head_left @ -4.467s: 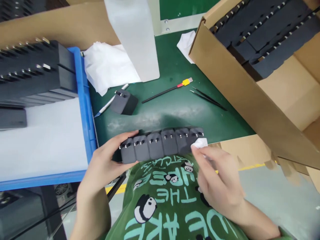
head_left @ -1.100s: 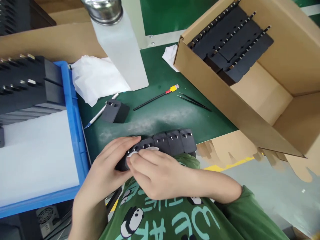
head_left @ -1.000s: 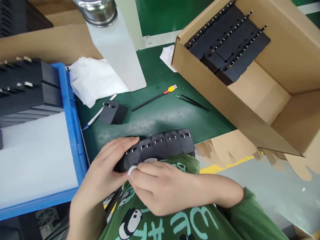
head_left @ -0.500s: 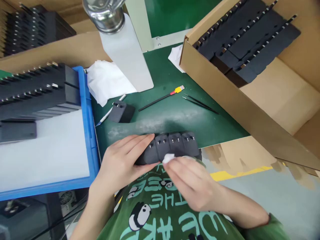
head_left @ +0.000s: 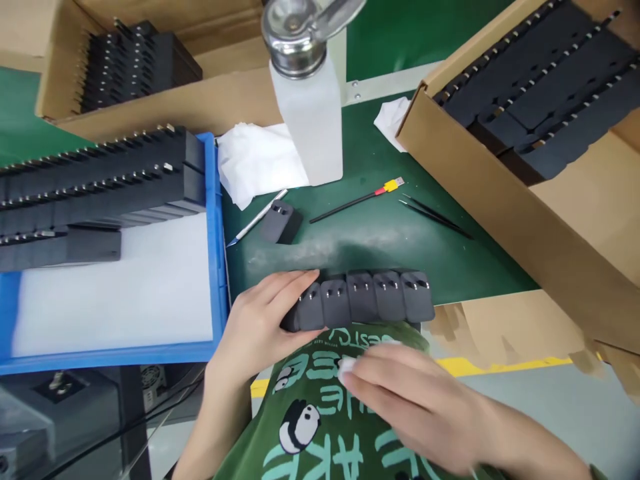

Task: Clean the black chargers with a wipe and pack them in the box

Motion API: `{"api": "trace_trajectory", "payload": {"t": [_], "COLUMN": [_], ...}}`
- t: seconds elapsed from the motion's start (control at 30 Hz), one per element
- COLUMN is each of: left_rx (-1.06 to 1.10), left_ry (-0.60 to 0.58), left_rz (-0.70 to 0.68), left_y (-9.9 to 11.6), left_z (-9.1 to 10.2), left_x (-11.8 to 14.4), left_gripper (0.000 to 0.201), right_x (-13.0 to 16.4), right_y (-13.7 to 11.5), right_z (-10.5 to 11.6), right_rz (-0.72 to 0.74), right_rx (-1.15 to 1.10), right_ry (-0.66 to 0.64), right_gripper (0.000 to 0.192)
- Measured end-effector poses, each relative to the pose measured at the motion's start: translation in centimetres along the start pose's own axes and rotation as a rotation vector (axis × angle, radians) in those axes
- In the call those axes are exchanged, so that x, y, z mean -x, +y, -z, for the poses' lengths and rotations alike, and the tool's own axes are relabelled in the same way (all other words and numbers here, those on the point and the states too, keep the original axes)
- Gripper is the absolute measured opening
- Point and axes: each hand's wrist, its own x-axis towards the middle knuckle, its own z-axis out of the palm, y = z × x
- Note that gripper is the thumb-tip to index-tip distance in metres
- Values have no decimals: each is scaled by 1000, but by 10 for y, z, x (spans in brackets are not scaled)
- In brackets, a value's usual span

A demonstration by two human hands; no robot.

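Right hand (head_left: pixel 415 400) has left the plugs (head_left: pixel 365 300) — green (scuffed) bench (head_left: pixel 380 233).

A green shirt (head_left: pixel 320 433) with pale teal lettering and panda prints; arms bare.

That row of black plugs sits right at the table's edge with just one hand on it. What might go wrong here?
The row of plugs is loose pieces held only at its left end by the left hand; the far ones could slip off the table edge. The right hand, pinching a small white wipe, is off the row, so nothing steadies that side. The tall bottle stands close behind and might get knocked over.
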Motion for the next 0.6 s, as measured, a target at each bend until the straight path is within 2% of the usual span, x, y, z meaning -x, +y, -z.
{"api": "trace_trajectory", "payload": {"t": [0.1,0.13,0.17,0.23,0.3,0.37,0.47,0.5,0.6], "left_rx": [3,8,12,17,18,21,24,23,15], "left_ry": [21,21,16,12,14,19,29,34,43], "left_rz": [-19,-19,-15,-11,-13,-17,-14,-13,-16], "left_y": [0,0,0,-1,-1,-1,-1,-1,-1], "left_z": [-1,0,0,-1,-1,-1,-2,-3,-4], "left_x": [0,0,0,0,0,0,0,0,0], "left_gripper": [57,56,56,55,56,56,55,55,56], "right_x": [-3,-5,-6,-10,-13,-15,-17,-18,-22], "right_y": [1,1,-1,-5,-10,-12,-8,-7,-7], "right_z": [5,3,0,-4,-3,1,1,-1,-6], "right_rz": [-42,-22,8,53,12,-66,-62,-49,-37], "right_rx": [168,229,256,195,59,13,159,182,75], "right_ry": [180,195,171,39,-78,-56,108,96,-75], "right_gripper": [38,38,38,36,35,35,41,40,31]}}
